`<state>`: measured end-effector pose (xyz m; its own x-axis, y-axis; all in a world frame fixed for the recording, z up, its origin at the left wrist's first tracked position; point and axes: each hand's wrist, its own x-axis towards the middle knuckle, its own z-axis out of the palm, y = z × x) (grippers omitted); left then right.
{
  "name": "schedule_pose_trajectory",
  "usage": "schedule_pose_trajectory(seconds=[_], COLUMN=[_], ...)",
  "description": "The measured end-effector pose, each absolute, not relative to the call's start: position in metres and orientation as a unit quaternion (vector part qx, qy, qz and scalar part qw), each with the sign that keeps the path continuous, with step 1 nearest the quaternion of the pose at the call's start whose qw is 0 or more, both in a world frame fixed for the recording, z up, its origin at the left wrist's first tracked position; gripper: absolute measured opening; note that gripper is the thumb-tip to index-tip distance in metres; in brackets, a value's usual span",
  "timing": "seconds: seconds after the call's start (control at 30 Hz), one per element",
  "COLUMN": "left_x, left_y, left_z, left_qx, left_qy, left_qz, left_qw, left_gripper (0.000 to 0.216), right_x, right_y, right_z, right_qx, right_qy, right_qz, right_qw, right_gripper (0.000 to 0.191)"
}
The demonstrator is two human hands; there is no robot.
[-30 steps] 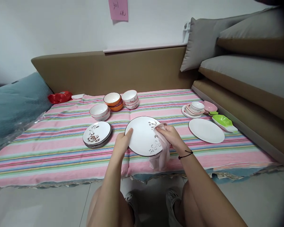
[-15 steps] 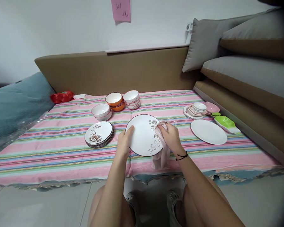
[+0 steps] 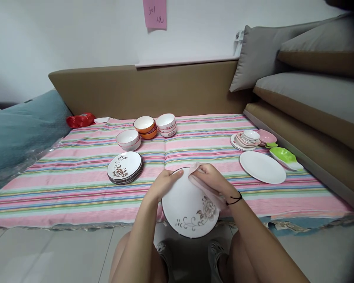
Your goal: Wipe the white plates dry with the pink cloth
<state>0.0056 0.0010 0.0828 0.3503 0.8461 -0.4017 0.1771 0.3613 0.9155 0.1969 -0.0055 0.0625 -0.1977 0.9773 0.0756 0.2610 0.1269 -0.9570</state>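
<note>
A round white plate (image 3: 183, 204) with a dark rim and brown flowers is tilted over the front edge of the striped cloth. My left hand (image 3: 166, 184) grips its upper left rim, thumb on the face and the other fingers hidden behind. In my right hand (image 3: 211, 179) is a pale pink cloth (image 3: 205, 185), pinched and pressed at the plate's upper right rim; its loose end hangs over the plate's right side. Left of the plate sits a stack of matching flowered plates (image 3: 125, 167). Behind that stack are white bowls with red rims (image 3: 128, 138).
Orange bowls (image 3: 145, 125) and patterned white bowls (image 3: 166, 122) are stacked at the back. On the right lie a white oval plate (image 3: 262, 168), small stacked dishes (image 3: 247, 139), a pink dish (image 3: 267, 136) and a green dish (image 3: 284, 155). Cushions (image 3: 309, 94) line the right side.
The plate has come lower and nearer to me and has turned, its flowers now at the lower right. Both hands sit at its upper rim, and the cloth has moved there.
</note>
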Motion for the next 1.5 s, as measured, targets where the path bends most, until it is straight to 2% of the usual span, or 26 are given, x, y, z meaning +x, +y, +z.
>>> schedule_pose_trajectory(seconds=[0.07,0.13,0.33,0.4,0.53,0.73,0.83,0.97,1.07,1.17,1.37,1.5], left_x=[0.004,0.004,0.005,0.003,-0.003,-0.003,-0.003,-0.001,0.007,0.020,0.043,0.055], left_y=[-0.001,-0.001,0.010,0.014,0.017,0.006,0.004,0.005,0.005,0.008,0.017,0.008], left_z=[0.084,0.083,0.074,0.074,0.078,0.084,0.087,0.092,0.092,0.084,0.061,0.061], left_qx=[0.502,0.484,0.349,0.331,0.426,0.516,0.505,0.419,0.362,0.336,0.246,0.241], left_qy=[0.509,0.519,0.544,0.556,0.566,0.495,0.476,0.407,0.351,0.347,0.414,0.421], left_qz=[0.252,0.277,0.491,0.523,0.431,0.223,0.212,0.309,0.421,0.501,0.635,0.607], left_qw=[0.652,0.647,0.584,0.554,0.559,0.663,0.688,0.750,0.754,0.718,0.604,0.629], left_gripper=[0.038,0.039,0.037,0.039,0.046,0.040,0.040,0.052,0.060,0.053,0.049,0.050], right_x=[0.196,0.197,0.203,0.203,0.206,0.202,0.199,0.205,0.209,0.204,0.182,0.171], right_y=[-0.008,-0.008,0.003,0.006,0.006,-0.005,-0.009,-0.006,0.002,0.009,0.008,0.006], right_z=[0.068,0.072,0.060,0.055,0.055,0.064,0.067,0.066,0.058,0.047,0.039,0.038], right_qx=[-0.471,-0.463,-0.521,-0.527,-0.508,-0.447,-0.435,-0.481,-0.503,-0.475,-0.460,-0.448], right_qy=[-0.656,-0.657,-0.563,-0.547,-0.578,-0.673,-0.682,-0.613,-0.492,-0.363,-0.293,-0.172], right_qz=[0.459,0.461,0.472,0.464,0.438,0.495,0.495,0.491,0.474,0.473,0.449,0.487], right_qw=[0.371,0.376,0.435,0.456,0.464,0.320,0.317,0.390,0.530,0.647,0.708,0.729], right_gripper=[0.022,0.021,0.035,0.034,0.026,0.021,0.024,0.028,0.030,0.032,0.033,0.040])
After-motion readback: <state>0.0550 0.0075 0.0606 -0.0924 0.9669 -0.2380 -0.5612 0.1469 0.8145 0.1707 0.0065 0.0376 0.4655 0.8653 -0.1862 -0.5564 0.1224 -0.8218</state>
